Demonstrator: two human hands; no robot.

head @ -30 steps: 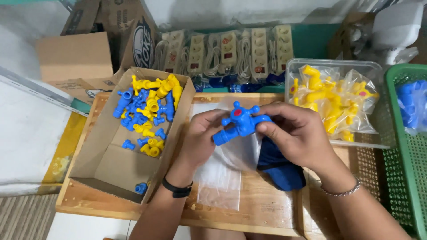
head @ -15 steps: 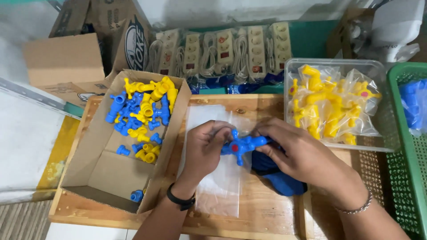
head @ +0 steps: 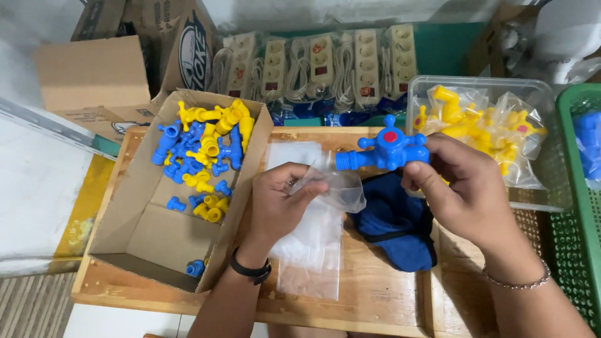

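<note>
My right hand [head: 460,188] holds a blue plastic tap [head: 383,150] with a red dot on its cross handle, raised above the wooden tray [head: 350,303]. My left hand [head: 278,203] pinches the mouth of a small clear plastic bag [head: 335,188], just left of and below the tap's threaded end. A stack of flat clear bags [head: 307,250] lies under the left hand. A dark blue cloth [head: 394,228] lies crumpled under the tap and the right hand.
An open cardboard box [head: 147,235] at left holds several blue and yellow taps [head: 203,153]. A clear tub [head: 538,181] at right holds bagged yellow taps. A green basket [head: 579,213] stands at far right. Packed power strips [head: 313,66] lie behind the tray.
My right hand has lifted the blue tap up and to the right, away from the left hand. My left hand has picked up a clear bag from the stack.
</note>
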